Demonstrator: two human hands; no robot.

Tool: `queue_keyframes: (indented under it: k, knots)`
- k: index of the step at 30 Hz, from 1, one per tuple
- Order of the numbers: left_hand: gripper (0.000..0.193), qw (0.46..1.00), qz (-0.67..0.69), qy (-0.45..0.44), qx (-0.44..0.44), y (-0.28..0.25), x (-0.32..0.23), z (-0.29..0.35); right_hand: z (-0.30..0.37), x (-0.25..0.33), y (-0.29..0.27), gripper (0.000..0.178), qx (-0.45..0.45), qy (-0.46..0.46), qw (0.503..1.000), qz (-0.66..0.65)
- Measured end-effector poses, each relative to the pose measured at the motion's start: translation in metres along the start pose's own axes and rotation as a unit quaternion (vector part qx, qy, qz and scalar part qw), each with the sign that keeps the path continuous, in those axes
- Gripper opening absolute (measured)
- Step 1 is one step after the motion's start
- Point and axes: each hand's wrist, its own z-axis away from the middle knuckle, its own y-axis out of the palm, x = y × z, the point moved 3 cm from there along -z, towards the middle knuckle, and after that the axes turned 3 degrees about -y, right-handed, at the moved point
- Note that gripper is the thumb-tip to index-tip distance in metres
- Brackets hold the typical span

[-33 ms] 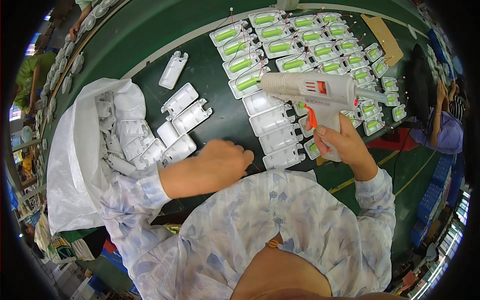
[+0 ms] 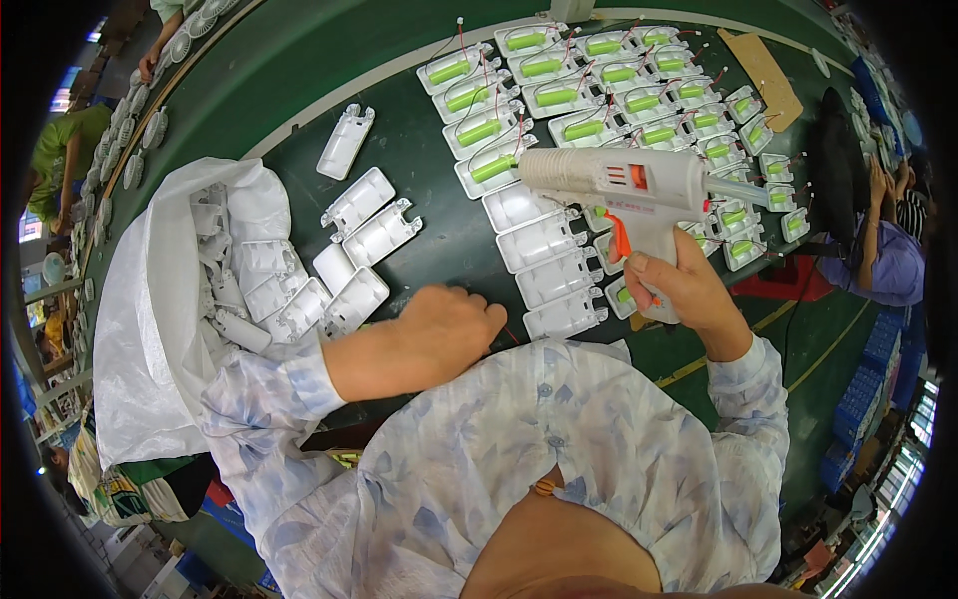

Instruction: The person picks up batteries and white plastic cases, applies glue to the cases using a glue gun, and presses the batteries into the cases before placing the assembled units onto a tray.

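Note:
My right hand [image 2: 691, 285] is wrapped round the handle of a white hot glue gun [image 2: 654, 185] with an orange trigger. Its nozzle points left, by a green battery cell [image 2: 492, 168] lying in a white plastic shell. A clear glue stick [image 2: 738, 192] sticks out of the gun's back. Near the table's front edge, my left hand [image 2: 446, 331] is closed with the fingers curled under; what they hold, if anything, is hidden. A thin red wire [image 2: 511, 335] shows just right of those fingers. Below the nozzle lies a column of white shells [image 2: 541, 247] without cells.
Rows of shells with green cells and wired connectors [image 2: 604, 75] cover the far right of the dark table. Loose white shells [image 2: 382, 234] lie left of centre, beside a white bag [image 2: 150, 329] of more shells. Brown cardboard [image 2: 763, 80] lies far right. Other people work on both sides.
My left hand has shifted very slightly downward. The glue gun has tilted a little, and my right hand keeps its grip.

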Motion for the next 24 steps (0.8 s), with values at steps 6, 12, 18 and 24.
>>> queue_keyframes:
  k: [6, 12, 18, 24]
  knots:
    - [0.016, 0.998, -0.003, -0.004, -0.070, 0.016, -0.010, 0.000, 0.011, -0.004, 0.002, 0.021, 0.001, -0.005, 1.000, 0.000]
    - [0.016, 0.983, -0.144, -0.078, -0.088, 0.023, -0.006, 0.007, -0.005, -0.032, 0.002, 0.038, 0.063, -0.030, 0.994, -0.089]
    - [0.011, 0.922, -0.189, -0.184, -0.282, 0.007, 0.024, -0.006, 0.021, -0.008, -0.007, 0.035, 0.004, -0.081, 0.992, -0.097]
    - [0.010, 0.904, -0.044, -0.189, -0.380, 0.008, 0.036, 0.012, 0.034, -0.017, -0.005, 0.036, 0.016, -0.029, 0.997, -0.076]
